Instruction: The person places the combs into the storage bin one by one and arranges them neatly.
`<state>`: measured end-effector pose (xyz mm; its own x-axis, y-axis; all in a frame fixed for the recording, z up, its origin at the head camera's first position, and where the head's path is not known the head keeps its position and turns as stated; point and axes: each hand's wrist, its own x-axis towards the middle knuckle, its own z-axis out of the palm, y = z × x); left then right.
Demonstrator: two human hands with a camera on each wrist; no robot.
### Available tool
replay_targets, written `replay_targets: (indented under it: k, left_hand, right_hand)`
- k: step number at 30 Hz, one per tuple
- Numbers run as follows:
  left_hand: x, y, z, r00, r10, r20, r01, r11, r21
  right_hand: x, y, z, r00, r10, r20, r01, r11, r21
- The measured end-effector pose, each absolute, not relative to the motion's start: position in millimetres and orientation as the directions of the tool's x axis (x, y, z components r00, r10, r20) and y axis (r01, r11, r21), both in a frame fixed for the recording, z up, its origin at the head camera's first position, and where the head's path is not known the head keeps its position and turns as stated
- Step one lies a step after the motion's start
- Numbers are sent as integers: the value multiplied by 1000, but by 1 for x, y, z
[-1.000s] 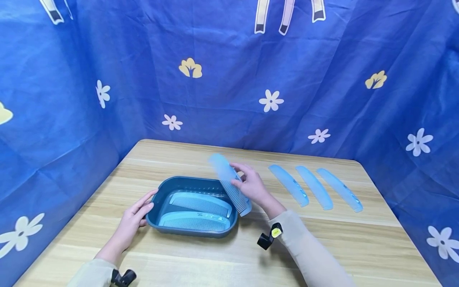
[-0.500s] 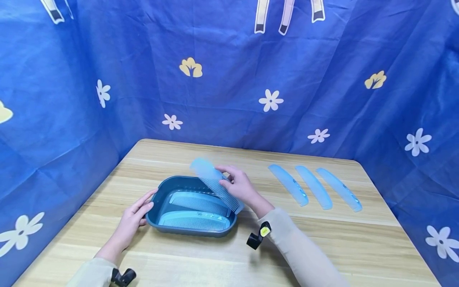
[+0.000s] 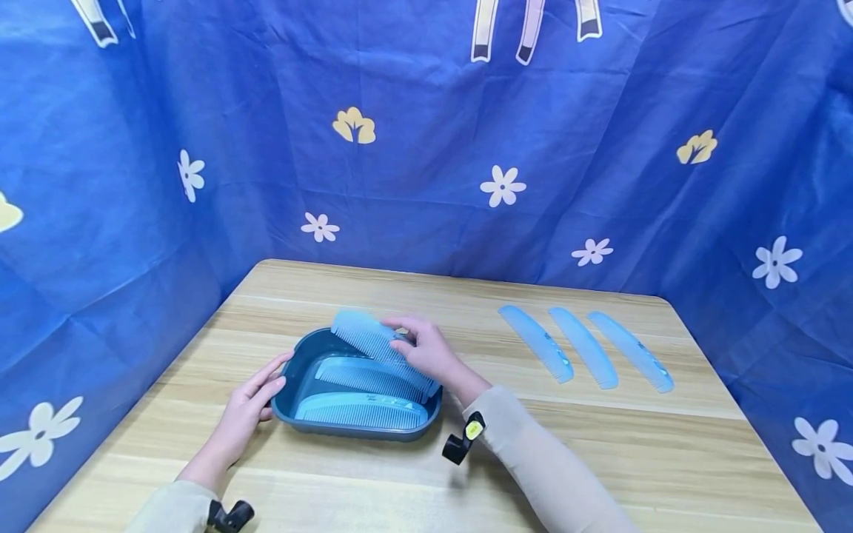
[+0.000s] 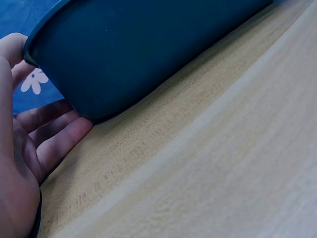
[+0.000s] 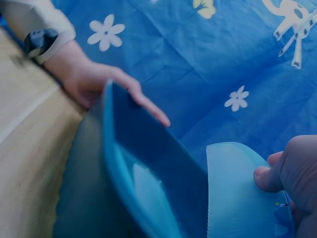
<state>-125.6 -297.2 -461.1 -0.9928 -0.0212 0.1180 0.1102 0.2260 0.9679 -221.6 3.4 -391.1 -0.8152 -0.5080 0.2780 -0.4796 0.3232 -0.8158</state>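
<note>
Comb (image 3: 360, 334) is slanting over the back right of the tub (image 3: 353, 432), just below the frame's middle, the right hand's (image 3: 429, 352) fingers pinching its spine. A weak pinch could be letting it pivot across the rim, or its teeth be snagging the two combs (image 3: 360, 413) inside. The left hand (image 3: 243, 411) is clamping its fingers on the tub's left end; slack there risks skidding on the tabletop (image 3: 666, 459).

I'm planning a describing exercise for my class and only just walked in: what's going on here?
A person's right hand pinches a light-blue comb between its fingers, slanted over the far side of a dark teal tub. The left hand holds the tub's left end. Two other combs lie inside the tub, and three more lie side by side on the wood-grain table to its right.
</note>
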Motion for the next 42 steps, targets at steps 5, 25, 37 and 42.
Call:
replay_targets:
  k: [5, 25, 37, 42]
  left_hand:
    - [-126, -297, -462, -993, -22, 120, 112, 224, 968]
    - [-125, -297, -463, -992, -27, 119, 110, 238, 965]
    - [-127, -297, -462, -991, -26, 133, 124, 230, 965]
    - [-126, -297, -462, -991, -27, 132, 123, 218, 968]
  right_hand:
    - [-224, -1, -399, -790, -551, 268, -512, 354, -783]
    - [-222, -3, -408, -769, -630, 105, -481, 463, -744]
    - [-214, -9, -403, -719, -692, -69, -632, 692, -349]
    - [-214, -12, -407, -744, -661, -98, -616, 735, -283]
